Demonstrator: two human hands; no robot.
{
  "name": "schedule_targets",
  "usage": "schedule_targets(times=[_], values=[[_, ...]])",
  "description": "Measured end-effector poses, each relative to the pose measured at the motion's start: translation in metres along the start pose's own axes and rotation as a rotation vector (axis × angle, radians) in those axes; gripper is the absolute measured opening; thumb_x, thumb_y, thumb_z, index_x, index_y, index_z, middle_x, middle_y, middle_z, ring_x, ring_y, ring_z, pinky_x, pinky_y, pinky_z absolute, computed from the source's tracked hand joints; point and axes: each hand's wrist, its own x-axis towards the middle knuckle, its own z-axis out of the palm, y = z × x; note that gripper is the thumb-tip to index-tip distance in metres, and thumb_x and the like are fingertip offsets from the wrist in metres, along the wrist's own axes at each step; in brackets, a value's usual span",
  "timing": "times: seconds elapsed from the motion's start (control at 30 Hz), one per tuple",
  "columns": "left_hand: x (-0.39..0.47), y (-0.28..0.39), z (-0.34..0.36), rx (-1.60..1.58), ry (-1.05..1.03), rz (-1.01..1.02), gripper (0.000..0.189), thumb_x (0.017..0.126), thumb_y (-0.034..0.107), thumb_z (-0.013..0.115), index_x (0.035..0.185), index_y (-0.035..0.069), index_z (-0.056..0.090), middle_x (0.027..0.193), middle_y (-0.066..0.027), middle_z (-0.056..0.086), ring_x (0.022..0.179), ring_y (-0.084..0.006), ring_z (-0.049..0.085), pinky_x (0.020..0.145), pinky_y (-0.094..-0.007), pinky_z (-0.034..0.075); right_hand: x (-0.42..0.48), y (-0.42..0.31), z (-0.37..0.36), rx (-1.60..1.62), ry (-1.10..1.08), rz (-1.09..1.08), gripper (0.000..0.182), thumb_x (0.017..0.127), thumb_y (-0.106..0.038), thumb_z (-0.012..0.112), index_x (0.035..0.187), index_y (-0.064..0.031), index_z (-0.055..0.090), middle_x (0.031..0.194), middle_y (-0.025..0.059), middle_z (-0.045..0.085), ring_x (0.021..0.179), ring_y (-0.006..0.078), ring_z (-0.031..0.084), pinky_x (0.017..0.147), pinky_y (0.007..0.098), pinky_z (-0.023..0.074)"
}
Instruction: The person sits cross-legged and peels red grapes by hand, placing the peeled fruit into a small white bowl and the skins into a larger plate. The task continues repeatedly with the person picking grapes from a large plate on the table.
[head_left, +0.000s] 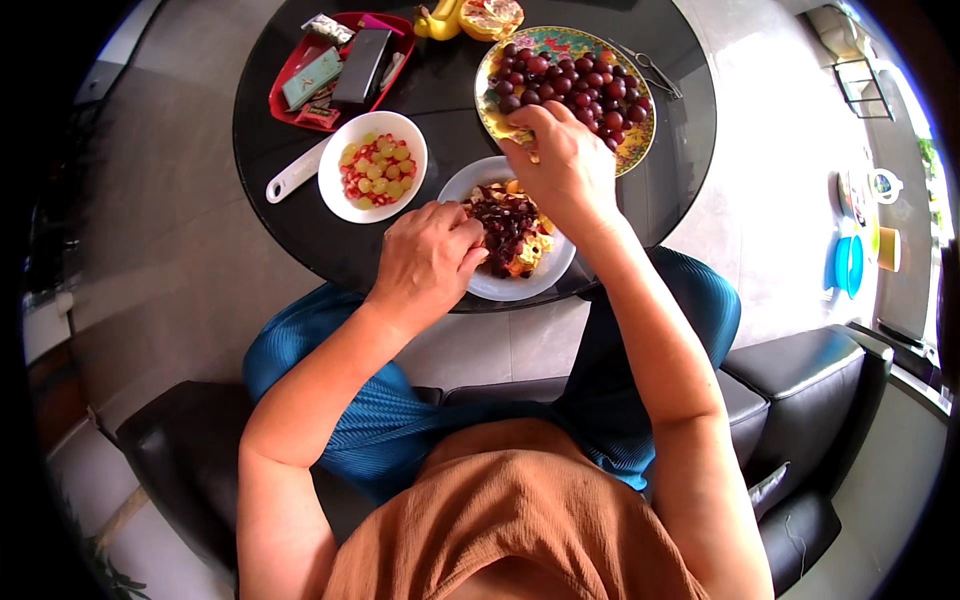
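Note:
My right hand (566, 161) reaches over the near left edge of a patterned plate (637, 154) heaped with red grapes (585, 86); its fingertips are by the grapes, and whether they hold one cannot be told. My left hand (435, 259) is curled at the left side of a pale bowl (559, 274), thumb against the fingers; what is between them is hidden. Dark grape skins (506, 229) lie in that bowl on top of orange and yellow peelings. Left of it stands a white bowl with a handle (330, 184), holding peeled green grapes (382, 169) and pomegranate seeds (360, 187).
A red tray (281, 112) with boxes and wrapped sweets stands at the back left of the round black table (442, 135). Bananas (442, 21) and a cut pomegranate (491, 19) lie at the back. Metal scissors (652, 71) lie right of the plate. A black sofa (802, 367) is around me.

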Motion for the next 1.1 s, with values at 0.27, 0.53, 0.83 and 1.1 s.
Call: schedule_targets(times=[0.27,0.53,0.83,1.1], values=[[0.001,0.004,0.003,0.008,-0.046,0.063,0.017,0.077,0.016,0.078,0.089,0.008,0.07,0.094,-0.0046,0.062,0.091,-0.0241,0.061,0.08,-0.0377,0.048,-0.023,0.047,-0.032,-0.166,-0.117,0.204,0.025,0.085,-0.028,0.07,0.104,-0.0124,0.068,0.103,0.0074,0.065,0.097,0.0296,0.066,0.079,0.0431,0.0534],[0.009,0.01,0.008,0.037,-0.041,0.084,0.015,0.078,0.015,0.078,0.088,0.009,0.067,0.094,-0.0043,0.061,0.09,-0.0237,0.06,0.079,-0.0375,0.047,-0.02,0.094,-0.062,-0.2,-0.094,0.36,0.027,0.086,-0.031,0.069,0.106,-0.0128,0.069,0.104,0.0062,0.067,0.096,0.0299,0.067,0.081,0.0413,0.0538],[0.009,0.011,0.01,0.037,-0.04,0.1,0.019,0.081,0.02,0.076,0.094,0.008,0.069,0.095,-0.0051,0.061,0.091,-0.0234,0.06,0.081,-0.0377,0.047,0.023,0.147,-0.049,-0.389,-0.178,0.321,0.022,0.089,-0.03,0.062,0.107,-0.0242,0.074,0.109,0.0057,0.067,0.1,0.0303,0.067,0.085,0.0427,0.0537],[0.007,0.006,0.009,0.025,-0.029,0.104,0.021,0.08,0.02,0.077,0.095,0.007,0.07,0.094,-0.0051,0.061,0.092,-0.0228,0.061,0.082,-0.0375,0.048,0.052,0.148,-0.031,-0.519,-0.357,0.267,0.028,0.079,-0.03,0.071,0.106,-0.0227,0.075,0.111,0.007,0.068,0.104,0.0304,0.067,0.086,0.0449,0.0532]])
